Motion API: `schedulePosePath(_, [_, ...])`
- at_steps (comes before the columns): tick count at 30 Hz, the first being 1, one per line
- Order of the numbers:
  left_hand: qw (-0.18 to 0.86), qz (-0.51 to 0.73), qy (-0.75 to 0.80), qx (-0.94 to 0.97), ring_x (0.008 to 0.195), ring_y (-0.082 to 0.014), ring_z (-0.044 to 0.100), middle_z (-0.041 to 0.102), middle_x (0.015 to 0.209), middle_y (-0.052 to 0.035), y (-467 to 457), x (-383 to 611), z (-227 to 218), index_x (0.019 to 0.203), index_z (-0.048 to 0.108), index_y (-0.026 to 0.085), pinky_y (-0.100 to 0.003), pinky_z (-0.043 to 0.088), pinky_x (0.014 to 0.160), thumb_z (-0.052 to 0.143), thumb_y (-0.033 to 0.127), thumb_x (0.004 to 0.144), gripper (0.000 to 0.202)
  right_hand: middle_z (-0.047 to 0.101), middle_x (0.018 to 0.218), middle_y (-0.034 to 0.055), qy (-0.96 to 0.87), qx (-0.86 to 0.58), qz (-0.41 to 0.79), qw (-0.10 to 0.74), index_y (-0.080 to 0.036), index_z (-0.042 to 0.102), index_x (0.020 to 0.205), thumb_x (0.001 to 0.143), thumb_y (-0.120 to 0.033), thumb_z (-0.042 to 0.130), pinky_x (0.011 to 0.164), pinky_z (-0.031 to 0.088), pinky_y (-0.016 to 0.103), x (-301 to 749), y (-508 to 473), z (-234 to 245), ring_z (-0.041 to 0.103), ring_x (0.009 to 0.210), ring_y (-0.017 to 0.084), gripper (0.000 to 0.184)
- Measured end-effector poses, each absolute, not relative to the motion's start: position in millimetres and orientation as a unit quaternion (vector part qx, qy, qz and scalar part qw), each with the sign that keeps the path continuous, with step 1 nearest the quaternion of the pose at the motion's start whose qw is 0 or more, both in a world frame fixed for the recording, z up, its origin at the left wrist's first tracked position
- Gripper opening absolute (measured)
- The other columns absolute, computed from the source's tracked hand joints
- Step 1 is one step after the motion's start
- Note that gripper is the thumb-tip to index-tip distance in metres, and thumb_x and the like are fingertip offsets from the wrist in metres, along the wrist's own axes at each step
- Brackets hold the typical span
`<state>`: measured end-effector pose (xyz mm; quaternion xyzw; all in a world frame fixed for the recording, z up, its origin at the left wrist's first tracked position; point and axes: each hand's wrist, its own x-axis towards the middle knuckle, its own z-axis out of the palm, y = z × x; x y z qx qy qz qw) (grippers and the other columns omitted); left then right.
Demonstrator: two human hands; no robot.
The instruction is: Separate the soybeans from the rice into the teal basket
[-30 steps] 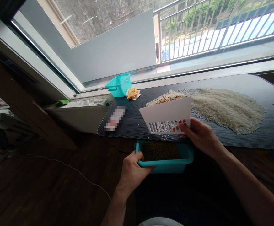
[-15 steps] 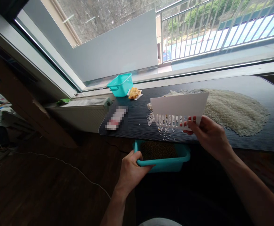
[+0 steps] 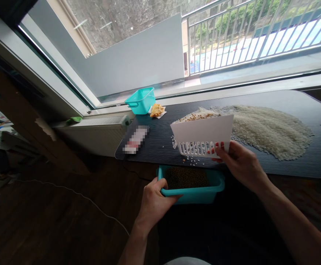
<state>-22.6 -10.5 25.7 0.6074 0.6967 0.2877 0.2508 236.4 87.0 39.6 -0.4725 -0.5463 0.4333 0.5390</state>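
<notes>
My right hand grips the lower right corner of a white slotted basket, held tilted above the dark table. Rice mixed with brownish grains shows at the basket's top rim. A few rice grains lie on the table under its slots. My left hand is closed on the left end of a teal tray held just below the table's front edge. The tray holds dark greenish-brown beans. A broad heap of white rice spreads over the table behind and to the right of the basket.
A second teal bin stands at the table's far left corner beside a yellow snack on paper. A blurred flat object lies on the table's left part. A white radiator sits left of the table. A white cable runs across the wooden floor.
The white basket went up and to the right half a second ago, then came back down and left. More loose rice grains lie under it. The teal tray stayed nearly still.
</notes>
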Motion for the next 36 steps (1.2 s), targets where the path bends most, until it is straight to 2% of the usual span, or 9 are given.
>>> schedulePosePath(10, [0.269,0.293,0.684,0.612,0.063,-0.0111,0.048,0.048,0.068,0.0044,-11.8,-18.7,21.7,0.057,0.044,0.020,-0.024,0.032,0.060,0.084,0.032,0.065,0.043,0.083,0.083,0.0040,-0.564,-0.477,0.442,0.509,-0.027,0.074,0.087,0.074,-0.076,0.079,0.069,0.071,0.038,242.9,57.3,42.7,0.082,0.081,0.027,0.051])
schedulePosePath(16, [0.283,0.291,0.675,0.616,0.064,-0.0107,0.046,0.048,0.069,0.0044,-12.3,-15.7,22.3,0.057,0.044,0.020,-0.024,0.031,0.060,0.085,0.031,0.065,0.043,0.084,0.082,0.0030,-0.524,-0.492,0.426,0.550,-0.028,0.073,0.085,0.072,-0.076,0.080,0.071,0.071,0.037,237.4,50.9,46.9,0.082,0.079,0.025,0.051])
schedulePosePath(19, [0.282,0.293,0.673,0.618,0.063,-0.0104,0.045,0.047,0.069,0.0047,-13.1,-13.9,22.2,0.057,0.044,0.020,-0.024,0.030,0.059,0.085,0.029,0.065,0.042,0.084,0.082,0.0037,-0.536,-0.502,0.405,0.545,-0.028,0.072,0.082,0.072,-0.077,0.078,0.070,0.070,0.038,233.4,44.6,39.0,0.082,0.075,0.025,0.050])
schedulePosePath(24, [0.274,0.300,0.673,0.618,0.063,-0.0104,0.045,0.046,0.069,0.0050,-14.0,-14.5,19.2,0.057,0.045,0.020,-0.024,0.031,0.060,0.084,0.028,0.065,0.041,0.082,0.070,0.0020,-0.581,-0.578,0.288,0.495,-0.027,0.073,0.075,0.081,-0.065,0.074,0.056,0.062,0.031,246.6,27.9,23.7,0.075,0.058,0.021,0.038])
schedulePosePath(27, [0.273,0.303,0.670,0.620,0.062,-0.0102,0.045,0.045,0.068,0.0051,-13.3,-15.3,16.7,0.056,0.043,0.020,-0.024,0.031,0.059,0.084,0.029,0.065,0.043,0.081,0.070,0.0019,-0.576,-0.611,0.234,0.490,-0.027,0.074,0.074,0.080,-0.058,0.074,0.055,0.059,0.031,256.5,20.3,24.3,0.075,0.060,0.022,0.031])
schedulePosePath(31, [0.267,0.300,0.672,0.623,0.061,-0.0101,0.044,0.044,0.067,0.0054,-13.5,-14.7,15.1,0.056,0.042,0.020,-0.024,0.030,0.059,0.084,0.029,0.064,0.043,0.081,0.070,0.0015,-0.579,-0.613,0.220,0.490,-0.028,0.075,0.075,0.082,-0.055,0.071,0.056,0.059,0.030,247.7,16.0,27.9,0.076,0.061,0.022,0.028])
schedulePosePath(36, [0.272,0.302,0.668,0.623,0.062,-0.0101,0.044,0.045,0.068,0.0051,-15.2,-14.8,15.5,0.058,0.043,0.020,-0.023,0.029,0.059,0.083,0.029,0.064,0.041,0.079,0.064,0.0006,-0.610,-0.598,0.220,0.471,-0.028,0.073,0.072,0.083,-0.054,0.068,0.049,0.054,0.029,240.9,19.5,20.7,0.072,0.052,0.020,0.029])
